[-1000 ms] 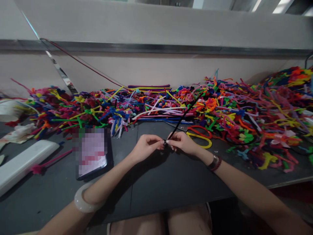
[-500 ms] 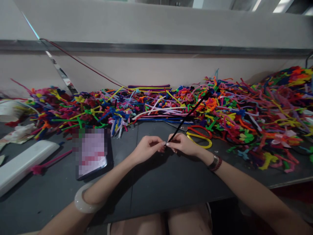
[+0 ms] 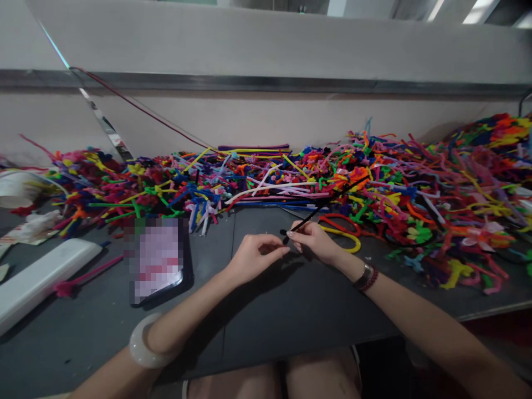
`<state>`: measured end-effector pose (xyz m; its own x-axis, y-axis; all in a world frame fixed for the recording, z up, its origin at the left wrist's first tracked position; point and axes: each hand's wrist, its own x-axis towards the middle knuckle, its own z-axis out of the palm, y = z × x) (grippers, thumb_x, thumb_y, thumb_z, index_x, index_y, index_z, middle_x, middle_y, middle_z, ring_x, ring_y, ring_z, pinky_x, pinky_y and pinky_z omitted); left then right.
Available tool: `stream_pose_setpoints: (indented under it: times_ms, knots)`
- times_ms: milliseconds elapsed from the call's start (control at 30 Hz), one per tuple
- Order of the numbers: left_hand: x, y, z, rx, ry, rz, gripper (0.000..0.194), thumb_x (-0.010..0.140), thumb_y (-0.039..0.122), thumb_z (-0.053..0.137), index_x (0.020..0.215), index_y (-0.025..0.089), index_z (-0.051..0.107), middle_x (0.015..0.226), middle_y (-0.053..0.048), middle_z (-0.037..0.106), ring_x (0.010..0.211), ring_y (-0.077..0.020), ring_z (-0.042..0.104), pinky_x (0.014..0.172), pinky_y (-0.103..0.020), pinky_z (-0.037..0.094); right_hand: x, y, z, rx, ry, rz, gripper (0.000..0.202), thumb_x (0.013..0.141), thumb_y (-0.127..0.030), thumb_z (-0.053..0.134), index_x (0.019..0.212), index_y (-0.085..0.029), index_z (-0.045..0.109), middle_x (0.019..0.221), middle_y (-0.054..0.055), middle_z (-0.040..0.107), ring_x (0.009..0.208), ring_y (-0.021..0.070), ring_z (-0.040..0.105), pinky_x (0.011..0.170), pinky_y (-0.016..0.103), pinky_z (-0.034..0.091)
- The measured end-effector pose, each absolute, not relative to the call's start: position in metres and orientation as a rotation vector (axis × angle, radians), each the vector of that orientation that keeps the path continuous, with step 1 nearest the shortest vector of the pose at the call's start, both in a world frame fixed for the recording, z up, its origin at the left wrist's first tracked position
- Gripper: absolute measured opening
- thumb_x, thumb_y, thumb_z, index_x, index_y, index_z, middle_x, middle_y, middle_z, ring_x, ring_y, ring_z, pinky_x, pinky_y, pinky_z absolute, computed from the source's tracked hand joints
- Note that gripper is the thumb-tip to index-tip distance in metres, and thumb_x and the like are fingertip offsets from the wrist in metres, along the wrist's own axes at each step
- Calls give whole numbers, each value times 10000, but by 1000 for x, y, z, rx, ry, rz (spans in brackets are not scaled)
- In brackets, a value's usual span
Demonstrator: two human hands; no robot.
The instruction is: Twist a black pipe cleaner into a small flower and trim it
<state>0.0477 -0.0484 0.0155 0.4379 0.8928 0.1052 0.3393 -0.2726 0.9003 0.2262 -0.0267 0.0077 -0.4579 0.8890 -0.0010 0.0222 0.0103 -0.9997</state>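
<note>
A black pipe cleaner (image 3: pixel 328 205) runs up and to the right from my right hand (image 3: pixel 316 243), its far part crossing in front of the colourful pile. My right thumb and fingers are pinched on its near end, where small black bends or loops (image 3: pixel 284 233) stick out to the left. My left hand (image 3: pixel 257 256) is just left of these loops, thumb and index finger slightly apart with nothing visibly gripped between them. Whether an index fingertip touches the lower loop is hard to see. Just behind my right hand lie scissors (image 3: pixel 347 244) with red and yellow handles, partly covered.
A long heap of coloured pipe cleaners (image 3: pixel 266 177) lines the back of the dark table (image 3: pixel 257 327). At left are a phone (image 3: pixel 187 260), a white elongated case (image 3: pixel 50 282), a pink pipe-cleaner piece (image 3: pixel 64 288) and a white roll (image 3: pixel 16 191).
My left fingers have come away from the pinch and parted slightly. The black pipe cleaner has tipped lower to the right, and small loops now show at its near end.
</note>
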Motion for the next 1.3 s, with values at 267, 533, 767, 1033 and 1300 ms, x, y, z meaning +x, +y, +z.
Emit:
stream_pose_setpoints:
  times_ms: [267, 533, 767, 1033, 1300]
  knots:
    - [50, -49, 14, 1627, 1020, 798, 270, 759, 357, 530, 736, 112, 639, 670, -47, 647, 639, -151, 609, 621, -241, 471, 221, -30, 6, -966, -1553, 1473, 259, 768, -316, 562, 594, -155, 458, 439, -67, 438, 402, 58, 391, 427, 188, 309]
    - [49, -46, 14, 1299, 896, 773, 253, 748, 332, 567, 750, 92, 648, 656, -51, 649, 596, -125, 595, 608, -233, 463, 219, -36, 9, -974, -1625, 1327, 232, 777, -309, 553, 620, -152, 484, 451, -68, 433, 403, 56, 387, 415, 186, 291]
    - [49, -45, 13, 1213, 886, 764, 252, 748, 347, 569, 766, 102, 630, 693, -51, 645, 622, -126, 593, 645, -254, 467, 220, -38, 12, -1012, -1636, 1255, 213, 780, -307, 542, 641, -154, 492, 450, -68, 431, 406, 58, 392, 415, 184, 299]
    - [46, -45, 22, 1643, 1011, 877, 269, 796, 354, 487, 696, 124, 585, 631, -13, 585, 617, -115, 552, 617, -227, 426, 218, -37, 8, -982, -1687, 1329, 247, 765, -335, 542, 609, -161, 461, 443, -71, 405, 393, 59, 377, 397, 186, 303]
    - [47, -42, 16, 1368, 922, 828, 253, 786, 348, 490, 667, 130, 541, 588, 7, 536, 571, -108, 529, 618, -243, 428, 218, -39, 11, -986, -1719, 1304, 211, 772, -323, 543, 650, -153, 513, 475, -60, 415, 427, 63, 397, 413, 185, 323]
